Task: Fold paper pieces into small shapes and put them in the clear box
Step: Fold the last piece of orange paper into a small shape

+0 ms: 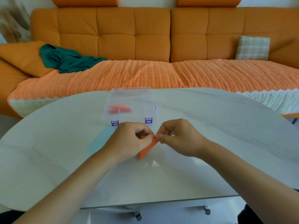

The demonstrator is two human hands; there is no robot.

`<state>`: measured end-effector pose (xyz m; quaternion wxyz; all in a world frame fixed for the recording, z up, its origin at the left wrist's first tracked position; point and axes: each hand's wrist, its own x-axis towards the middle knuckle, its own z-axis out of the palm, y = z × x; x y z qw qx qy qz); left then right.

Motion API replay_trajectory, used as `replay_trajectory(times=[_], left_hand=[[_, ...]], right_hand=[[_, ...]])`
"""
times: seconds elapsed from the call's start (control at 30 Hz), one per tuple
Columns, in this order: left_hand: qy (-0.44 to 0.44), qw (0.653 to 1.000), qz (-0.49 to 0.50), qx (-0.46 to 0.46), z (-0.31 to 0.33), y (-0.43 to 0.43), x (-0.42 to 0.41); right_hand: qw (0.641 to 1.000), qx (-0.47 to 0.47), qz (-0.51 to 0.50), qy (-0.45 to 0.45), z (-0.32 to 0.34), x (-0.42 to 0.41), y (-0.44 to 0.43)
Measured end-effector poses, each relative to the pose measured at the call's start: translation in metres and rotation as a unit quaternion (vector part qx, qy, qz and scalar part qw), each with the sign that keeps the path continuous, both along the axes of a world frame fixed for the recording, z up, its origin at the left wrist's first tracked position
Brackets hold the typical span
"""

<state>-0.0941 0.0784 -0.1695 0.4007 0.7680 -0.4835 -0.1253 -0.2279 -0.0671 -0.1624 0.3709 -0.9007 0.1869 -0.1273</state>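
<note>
An orange sofa (150, 34) fills the far side, its seat under one ribbed orange throw (145, 75). In front of me is a single pale, glossy table (210, 143). One green cloth (68, 60) lies crumpled on the sofa's left end, and one checked cushion (252, 47) leans against its back on the right.

One clear box (142, 107) sits on the table's far middle, just beyond my hands, with its lid raised toward the sofa. Left of my left wrist one pale teal sheet (100, 139) lies flat on the table.

My two hands meet over the table's middle, knuckles up. My left hand (127, 139) and right hand (179, 136) have their fingers curled, and each pinches the top end of the same orange paper (146, 150) between thumb and fingertips, so that the two hands almost touch. The paper is one long, narrow folded strip with crisp edges, slanting down and left to a sharp point at the table top.

Inside the box, on its left side, lie orange shapes (119, 109). They look like two overlapping pieces, but I can't count them surely through the plastic. Two purple latches (114, 123) hang at the box's near corners.
</note>
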Motion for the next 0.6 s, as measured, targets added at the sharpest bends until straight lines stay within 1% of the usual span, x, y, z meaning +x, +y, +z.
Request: replay_trajectory(times=[0.07,0.23,0.3,0.4,0.5,0.6], left_hand=[[-0.001,1.000,0.003,0.008,0.002,0.000,0.002],[0.030,0.999,0.006,0.032,0.010,0.002,0.018],[0.042,0.998,0.029,0.035,0.010,0.005,0.026],[0.102,0.992,0.074,-0.016,0.004,0.007,0.034],[0.179,0.980,0.070,-0.062,-0.002,0.002,0.022],[0.219,0.969,0.075,-0.084,-0.005,-0.004,0.008]], right_hand=[[1.000,0.001,0.005,0.008,0.001,-0.001,0.000],[0.999,0.038,-0.010,0.009,0.004,-0.001,-0.009],[0.998,0.054,-0.024,0.013,0.003,-0.002,-0.013],[0.995,0.087,-0.048,0.004,0.004,-0.004,-0.017],[0.991,0.122,-0.054,-0.012,0.005,-0.003,-0.014],[0.989,0.140,-0.050,-0.015,0.004,-0.001,-0.009]])
